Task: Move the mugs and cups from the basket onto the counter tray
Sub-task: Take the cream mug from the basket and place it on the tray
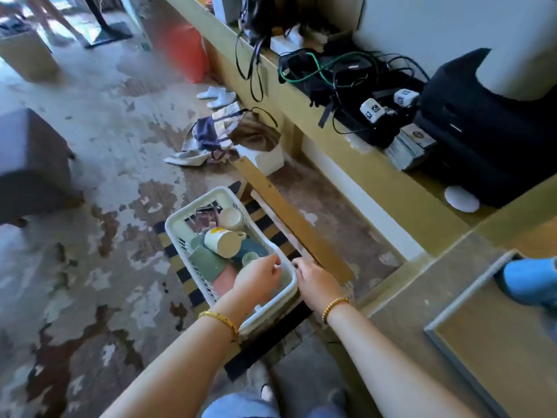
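Observation:
A white plastic basket (177, 224) stands on the floor below me. It holds several mugs: a cream mug with a yellow print (224, 241) lying on its side, a beige cup (230, 218), a sage green mug (205, 260), a dark teal mug (254, 247), a pink mug (224, 282) and a small pale cup (249, 258). My left hand (259, 279) reaches into the basket's near end, fingers curled beside the small cup; what it holds is hidden. My right hand (313, 282) grips the basket's right rim. A blue mug (530, 280) sits in the counter tray (452, 315) at the right.
A wooden plank (289, 212) lies on the floor right of the basket. The long counter (376, 176) carries tangled cables, a black device and a stack of notes. Clothes and a white box lie on the floor behind. A grey stool (30, 164) stands at the left.

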{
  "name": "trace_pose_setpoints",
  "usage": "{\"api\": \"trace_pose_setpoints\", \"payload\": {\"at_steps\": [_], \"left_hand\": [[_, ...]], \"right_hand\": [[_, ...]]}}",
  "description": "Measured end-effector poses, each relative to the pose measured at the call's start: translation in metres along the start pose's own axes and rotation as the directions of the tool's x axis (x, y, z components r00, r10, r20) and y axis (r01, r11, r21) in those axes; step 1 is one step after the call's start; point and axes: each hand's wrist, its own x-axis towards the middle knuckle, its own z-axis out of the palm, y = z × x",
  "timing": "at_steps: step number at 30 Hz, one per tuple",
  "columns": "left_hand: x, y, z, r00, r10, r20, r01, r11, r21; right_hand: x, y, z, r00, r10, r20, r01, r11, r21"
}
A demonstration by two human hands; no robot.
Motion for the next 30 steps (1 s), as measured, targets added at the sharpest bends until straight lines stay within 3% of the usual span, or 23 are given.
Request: {"api": "trace_pose_setpoints", "payload": {"at_steps": [10, 16, 24, 30], "left_hand": [[0.029, -0.096, 0.010, 0.973, -0.224, 0.052, 0.230, 0.961, -0.157], [0.069, -0.133, 0.010, 0.908, -0.409, 0.096, 0.412, 0.824, -0.389], [0.120, -0.174, 0.023, 0.830, -0.532, 0.168, 0.535, 0.674, -0.509], [0.153, -0.191, 0.036, 0.761, -0.592, 0.264, 0.571, 0.420, -0.705]], "right_hand": [[0.068, -0.028, 0.052, 0.967, -0.024, 0.253, 0.037, 0.998, -0.046], [0.137, -0.041, 0.070, 0.905, 0.001, 0.426, 0.013, 0.999, -0.032], [0.217, -0.044, 0.105, 0.872, 0.088, 0.482, -0.130, 0.990, 0.053], [0.259, -0.037, 0.140, 0.820, 0.141, 0.554, -0.227, 0.970, 0.089]]}}
